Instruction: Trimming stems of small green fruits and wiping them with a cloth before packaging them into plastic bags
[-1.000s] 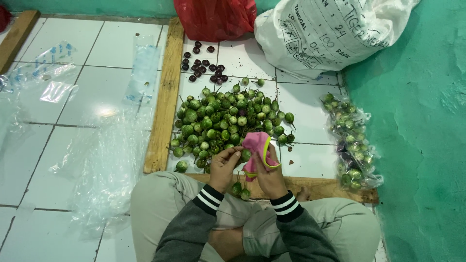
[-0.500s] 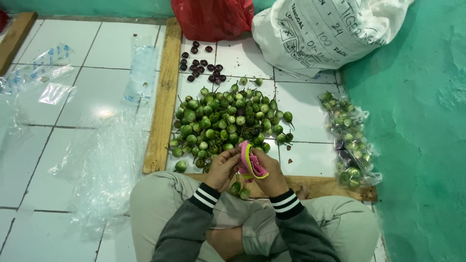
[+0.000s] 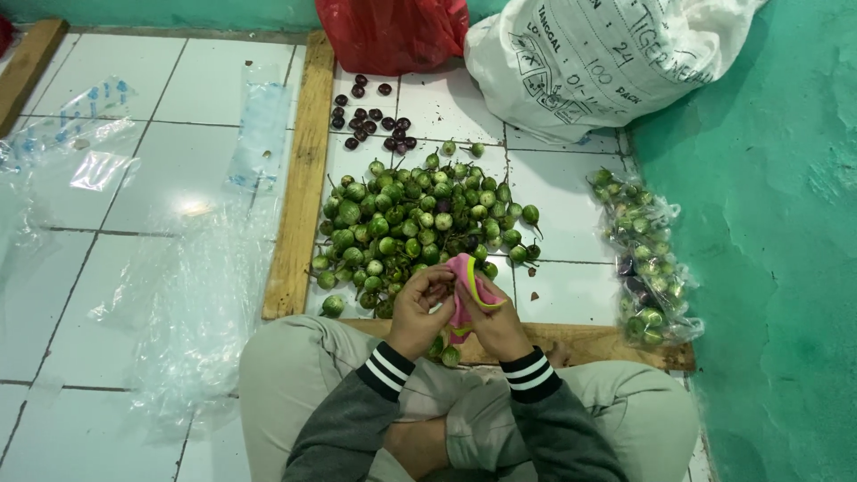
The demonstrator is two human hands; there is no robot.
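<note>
Both hands raised together | left hand (image 3: pixel 418 308), right hand (image 3: pixel 494 323) | fingers pinch pink cloth (image 3: pixel 464 290)

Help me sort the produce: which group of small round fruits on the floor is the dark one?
The small cluster of dark purple fruits by the red bag. The big pile near both hands is green, and the bagged ones by the wall are mostly green too.

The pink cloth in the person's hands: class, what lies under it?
Both hands, left hand and right hand, grip the pink cloth. Beneath it lie small green fruits, one on the wooden frame. Whatever the cloth wraps is hidden.
</note>
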